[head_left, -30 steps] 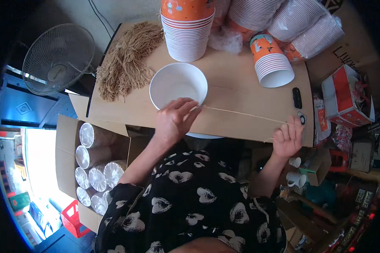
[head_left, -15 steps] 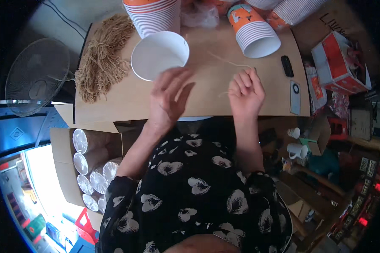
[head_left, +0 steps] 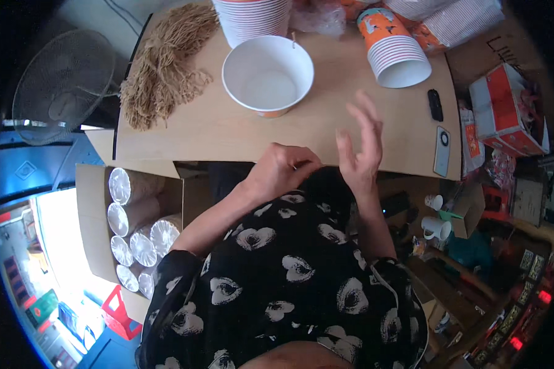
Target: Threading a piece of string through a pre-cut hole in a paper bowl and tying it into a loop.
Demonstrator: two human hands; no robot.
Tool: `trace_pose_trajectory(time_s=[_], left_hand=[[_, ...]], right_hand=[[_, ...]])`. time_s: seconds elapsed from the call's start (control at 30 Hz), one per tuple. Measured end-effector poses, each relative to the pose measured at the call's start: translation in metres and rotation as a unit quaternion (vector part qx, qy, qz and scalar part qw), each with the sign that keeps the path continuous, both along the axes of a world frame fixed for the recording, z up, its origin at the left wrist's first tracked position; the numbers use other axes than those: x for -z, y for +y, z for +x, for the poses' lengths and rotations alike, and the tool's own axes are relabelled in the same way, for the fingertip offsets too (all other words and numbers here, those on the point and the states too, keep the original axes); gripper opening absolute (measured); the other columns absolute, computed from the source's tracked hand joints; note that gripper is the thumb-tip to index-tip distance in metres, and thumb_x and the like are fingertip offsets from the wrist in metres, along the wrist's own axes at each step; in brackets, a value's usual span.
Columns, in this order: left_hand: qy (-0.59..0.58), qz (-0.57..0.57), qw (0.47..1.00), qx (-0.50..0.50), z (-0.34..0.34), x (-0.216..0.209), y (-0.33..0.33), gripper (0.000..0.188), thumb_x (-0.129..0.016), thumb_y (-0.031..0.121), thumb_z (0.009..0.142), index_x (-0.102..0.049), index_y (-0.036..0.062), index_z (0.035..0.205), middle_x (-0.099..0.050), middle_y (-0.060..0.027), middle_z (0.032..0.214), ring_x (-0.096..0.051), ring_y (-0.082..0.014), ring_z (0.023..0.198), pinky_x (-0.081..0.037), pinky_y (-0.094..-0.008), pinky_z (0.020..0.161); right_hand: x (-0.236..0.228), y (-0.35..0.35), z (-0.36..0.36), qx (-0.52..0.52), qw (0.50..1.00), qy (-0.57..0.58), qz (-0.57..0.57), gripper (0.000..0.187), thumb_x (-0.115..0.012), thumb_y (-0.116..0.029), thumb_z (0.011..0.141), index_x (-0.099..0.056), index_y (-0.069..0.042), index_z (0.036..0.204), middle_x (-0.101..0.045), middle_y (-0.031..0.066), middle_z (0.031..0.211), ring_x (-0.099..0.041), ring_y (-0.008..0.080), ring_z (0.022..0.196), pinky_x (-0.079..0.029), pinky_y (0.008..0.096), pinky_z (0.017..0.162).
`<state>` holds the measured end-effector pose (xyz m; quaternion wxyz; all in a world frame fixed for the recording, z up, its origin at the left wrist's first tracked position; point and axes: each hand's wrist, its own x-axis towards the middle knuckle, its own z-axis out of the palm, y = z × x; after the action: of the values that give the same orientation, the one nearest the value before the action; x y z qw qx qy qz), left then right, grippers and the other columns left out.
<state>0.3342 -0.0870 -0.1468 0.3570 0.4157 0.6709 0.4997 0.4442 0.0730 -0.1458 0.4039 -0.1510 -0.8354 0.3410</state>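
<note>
My left hand (head_left: 282, 167) is low at the table's near edge. Its fingers are curled together, and whatever they may hold is hidden. To its right, my right hand (head_left: 364, 144) is raised with fingers apart and nothing visible in it. Beyond both hands a large white paper bucket (head_left: 268, 77) stands upright with its mouth showing, and a short bit of tan cord (head_left: 293, 44) sits at its rim. At the far left of the table lies a thick bundle of tan cords (head_left: 166, 67).
Behind the bucket rises a nested stack of paper buckets (head_left: 255, 18). An orange-and-white stack (head_left: 400, 58) lies on its side at the far right. Near the right edge are a black object (head_left: 435, 104) and a phone (head_left: 442, 150). A carton of wrapped cylinders (head_left: 89, 215) stands lower left.
My left hand has come down from beside the bucket to the table's near edge. My right hand has opened, and the thin cord seen at it no longer shows. The whole view has shifted.
</note>
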Motion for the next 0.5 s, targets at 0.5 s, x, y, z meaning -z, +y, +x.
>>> trace_pose_trajectory(time_s=[0.5], left_hand=[[0.092,0.033,0.995,-0.029,-0.031,-0.018,-0.03,0.007,-0.078,0.007,0.082,-0.077,0.0046,0.088,-0.07,-0.0086,0.078,-0.066,-0.0182,0.064,-0.053,-0.0301,0.058]], right_hand=[[-0.004,-0.003,0.022,-0.259,0.911,-0.208,-0.243,0.015,-0.066,-0.013,0.096,-0.066,0.002,0.092,-0.06,0.0009,0.072,-0.053,0.0053,0.066,-0.044,0.0226,0.059]])
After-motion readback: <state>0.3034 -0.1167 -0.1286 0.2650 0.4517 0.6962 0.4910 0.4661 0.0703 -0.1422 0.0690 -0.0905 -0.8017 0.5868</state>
